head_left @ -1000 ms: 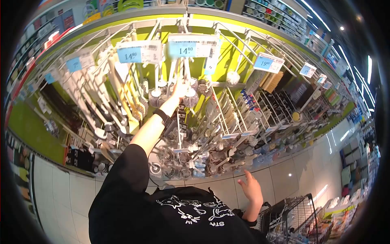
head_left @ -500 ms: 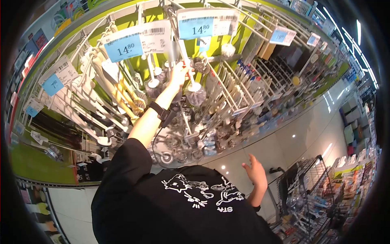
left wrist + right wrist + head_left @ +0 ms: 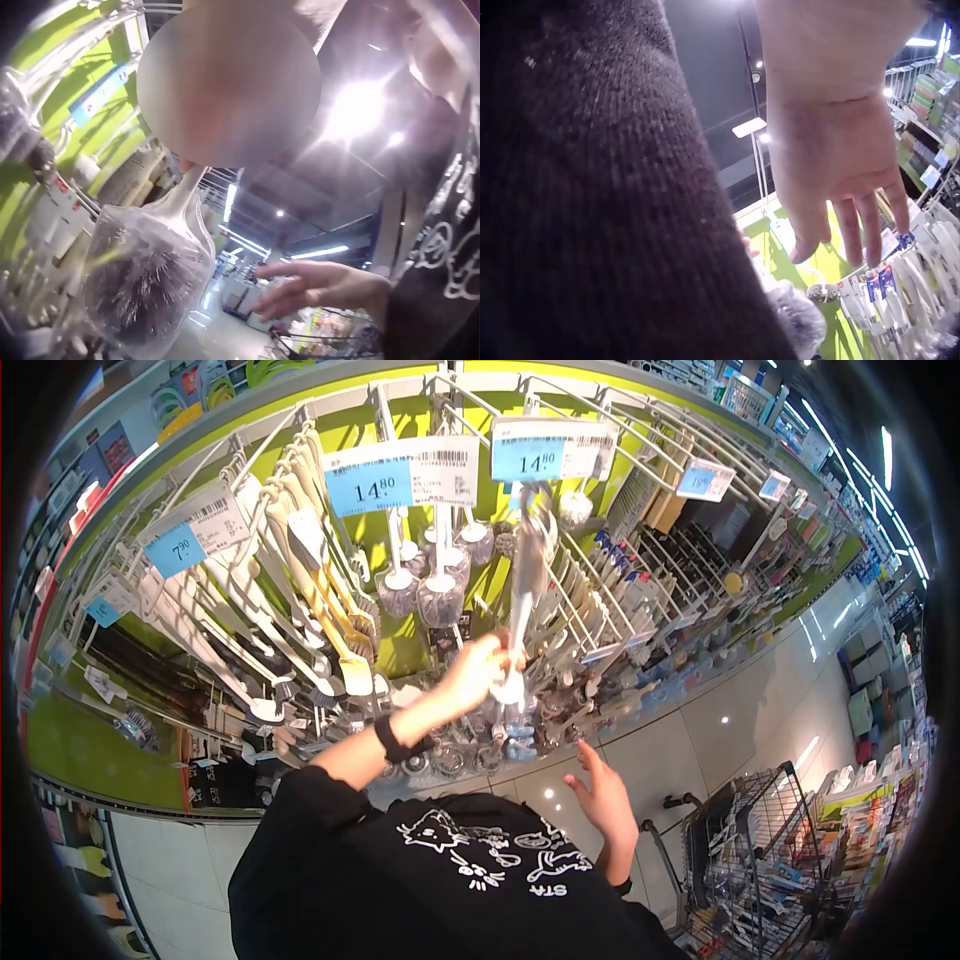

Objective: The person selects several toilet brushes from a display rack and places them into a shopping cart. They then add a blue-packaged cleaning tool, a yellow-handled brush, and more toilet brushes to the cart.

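Note:
Held in my left hand (image 3: pixel 485 672) is a toilet brush with a pale handle (image 3: pixel 524 585), in front of the rack. In the left wrist view its dark bristles (image 3: pixel 146 289) are wrapped in clear plastic, while a blurred patch covers the fingers. Similar wrapped brushes (image 3: pixel 440 600) hang behind, under a blue and white price tag (image 3: pixel 400 480). My right hand (image 3: pixel 605 805) is raised in front of the body, holding nothing. Its fingers extend in the right wrist view, where a wrapped brush head (image 3: pixel 801 319) shows past the dark sleeve.
Long-handled brushes (image 3: pixel 310 590) hang on hooks to the left, with more price tags (image 3: pixel 192 540) on the prongs. Packaged goods (image 3: pixel 450 760) crowd the lower shelf. A shopping cart (image 3: pixel 750 840) stands at right on the tiled floor (image 3: pixel 690 750).
My left hand has come away from the hanging brushes, down and toward the body, with a toilet brush in it. The right hand has shifted only slightly.

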